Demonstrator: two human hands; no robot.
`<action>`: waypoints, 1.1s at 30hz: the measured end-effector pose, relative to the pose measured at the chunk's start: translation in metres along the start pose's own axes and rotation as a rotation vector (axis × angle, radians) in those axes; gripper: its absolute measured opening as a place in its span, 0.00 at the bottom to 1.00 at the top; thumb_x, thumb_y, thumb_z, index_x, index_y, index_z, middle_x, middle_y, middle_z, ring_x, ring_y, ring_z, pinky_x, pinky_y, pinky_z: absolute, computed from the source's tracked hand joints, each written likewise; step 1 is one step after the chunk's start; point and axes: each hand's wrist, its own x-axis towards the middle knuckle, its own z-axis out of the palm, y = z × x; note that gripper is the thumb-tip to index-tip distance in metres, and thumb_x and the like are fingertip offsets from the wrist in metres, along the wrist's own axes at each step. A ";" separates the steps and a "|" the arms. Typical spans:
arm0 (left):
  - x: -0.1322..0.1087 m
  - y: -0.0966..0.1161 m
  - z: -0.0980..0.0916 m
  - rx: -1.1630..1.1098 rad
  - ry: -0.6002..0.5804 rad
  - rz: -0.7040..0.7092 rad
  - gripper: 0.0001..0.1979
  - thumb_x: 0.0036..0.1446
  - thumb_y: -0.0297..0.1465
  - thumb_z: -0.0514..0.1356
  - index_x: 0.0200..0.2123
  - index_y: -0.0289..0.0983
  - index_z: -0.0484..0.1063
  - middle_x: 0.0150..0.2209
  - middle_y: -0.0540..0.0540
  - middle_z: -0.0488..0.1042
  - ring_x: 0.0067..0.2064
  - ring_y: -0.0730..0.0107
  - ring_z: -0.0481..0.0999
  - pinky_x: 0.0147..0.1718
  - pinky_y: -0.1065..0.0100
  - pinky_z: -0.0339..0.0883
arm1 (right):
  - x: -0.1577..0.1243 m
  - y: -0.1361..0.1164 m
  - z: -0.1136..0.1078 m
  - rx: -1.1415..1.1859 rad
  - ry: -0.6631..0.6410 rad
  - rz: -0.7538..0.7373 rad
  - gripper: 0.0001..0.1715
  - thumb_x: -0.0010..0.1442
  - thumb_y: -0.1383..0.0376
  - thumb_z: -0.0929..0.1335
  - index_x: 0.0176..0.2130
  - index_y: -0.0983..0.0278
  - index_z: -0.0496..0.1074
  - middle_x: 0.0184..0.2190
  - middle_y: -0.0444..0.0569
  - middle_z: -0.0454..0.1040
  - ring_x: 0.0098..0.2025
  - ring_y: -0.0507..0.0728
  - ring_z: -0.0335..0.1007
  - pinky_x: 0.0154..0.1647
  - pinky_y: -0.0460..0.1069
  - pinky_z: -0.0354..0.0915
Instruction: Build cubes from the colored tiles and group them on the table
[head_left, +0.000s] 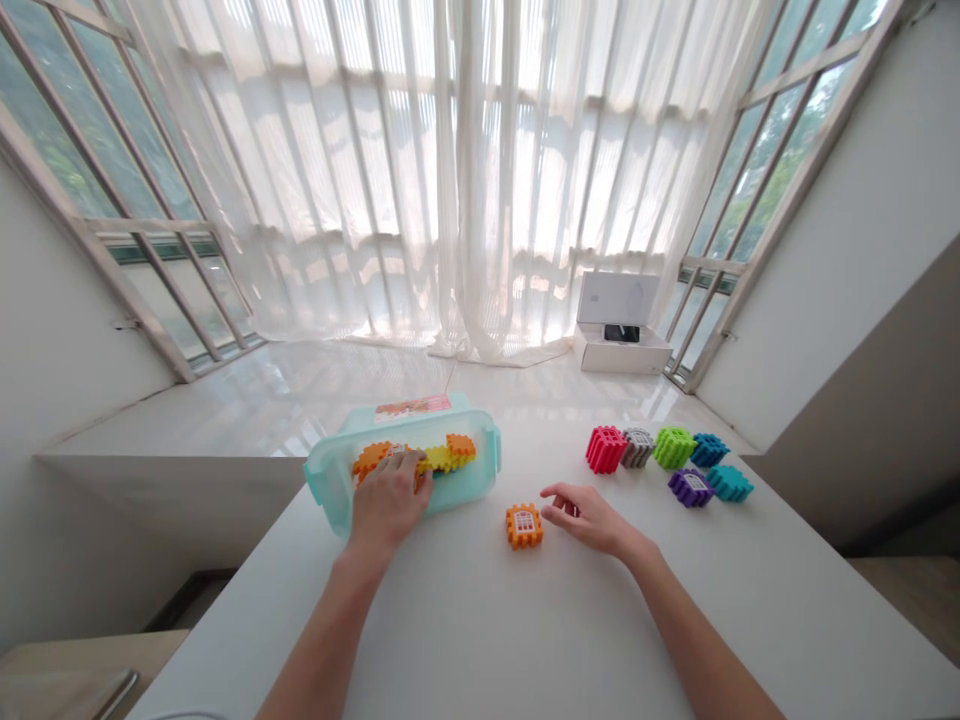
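My left hand (390, 500) reaches into a translucent mint-green plastic bin (461, 487), its fingers spread over orange and yellow interlocking toy blocks. An orange block (371, 458) shows beside the fingers, and a yellow block (444, 459) with another orange block (460, 446) lies to their right. What lies under the palm is hidden. On the white table, a single orange block (523, 526) with a white window panel rests in front of me. My right hand (585, 514) hovers just right of that block, thumb and fingers apart, holding nothing.
To the right stand a red block (606, 450), a grey block (637, 447), a lime-green block (674, 447), a dark blue block (709, 449), a purple block (691, 488) and a teal block (730, 483). Farther back, an open white box (622, 355) holds a dark-screened device by the curtain (480, 200).
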 end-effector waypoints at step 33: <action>-0.017 0.068 0.012 -1.283 -0.322 -0.269 0.14 0.48 0.40 0.69 0.33 0.37 0.74 0.33 0.48 0.79 0.37 0.63 0.80 0.38 0.63 0.75 | -0.005 -0.023 0.025 -0.024 0.238 -0.315 0.22 0.57 0.57 0.73 0.51 0.59 0.72 0.39 0.48 0.76 0.25 0.50 0.59 0.30 0.47 0.64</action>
